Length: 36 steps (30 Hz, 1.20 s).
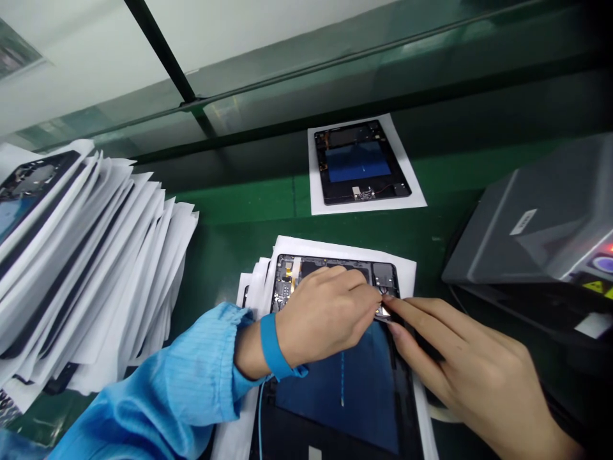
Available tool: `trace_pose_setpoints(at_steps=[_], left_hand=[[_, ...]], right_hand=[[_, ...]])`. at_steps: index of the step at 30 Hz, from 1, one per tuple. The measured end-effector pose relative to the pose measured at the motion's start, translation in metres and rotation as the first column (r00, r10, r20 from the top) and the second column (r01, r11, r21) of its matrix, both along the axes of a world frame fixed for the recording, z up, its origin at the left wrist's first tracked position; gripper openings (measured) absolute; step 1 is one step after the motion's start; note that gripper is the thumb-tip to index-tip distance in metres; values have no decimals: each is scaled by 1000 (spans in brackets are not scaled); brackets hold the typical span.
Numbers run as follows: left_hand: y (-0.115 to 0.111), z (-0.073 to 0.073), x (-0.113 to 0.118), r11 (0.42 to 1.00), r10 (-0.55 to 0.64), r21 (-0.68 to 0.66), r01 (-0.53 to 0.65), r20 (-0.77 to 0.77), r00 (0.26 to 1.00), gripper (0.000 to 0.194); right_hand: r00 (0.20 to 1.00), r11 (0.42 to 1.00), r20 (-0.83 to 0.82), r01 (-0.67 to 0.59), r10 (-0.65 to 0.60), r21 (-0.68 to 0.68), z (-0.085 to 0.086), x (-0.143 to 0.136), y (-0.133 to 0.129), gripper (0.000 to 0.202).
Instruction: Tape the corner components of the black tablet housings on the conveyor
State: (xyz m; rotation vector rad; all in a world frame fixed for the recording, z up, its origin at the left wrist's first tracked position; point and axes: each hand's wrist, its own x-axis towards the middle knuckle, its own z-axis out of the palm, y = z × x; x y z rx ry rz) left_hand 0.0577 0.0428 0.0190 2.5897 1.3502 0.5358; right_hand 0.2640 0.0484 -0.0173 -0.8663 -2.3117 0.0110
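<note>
An opened tablet (364, 383) lies in front of me on a stack of white sheets, its circuit boards and a large dark blue battery panel (335, 390) exposed. My left hand (330, 313), with a blue wrist strap (274, 345) and cord, is closed over the upper part of the tablet. Its fingertips are bunched near the right side, and what they pinch is hidden. My right hand (460, 358) comes in from the right. Its thumb and index finger close around a small spot by the tablet's right edge, meeting the left fingertips; the part between them is unclear.
A second opened tablet (359, 160) rests on a white sheet (316, 204) farther back on the green bench. At left leans a tall stack of tablets interleaved with white sheets (119, 275). A grey machine (536, 223) with a red light and yellow warning labels stands at right.
</note>
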Motion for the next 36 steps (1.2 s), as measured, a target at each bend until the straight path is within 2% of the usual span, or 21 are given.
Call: trace_pose_setpoints(at_steps=[36], left_hand=[[0, -1, 1, 1000, 11, 8, -11, -12, 1000, 29]], right_hand=[[1000, 998, -12, -8, 7, -59, 0, 0, 1, 20]])
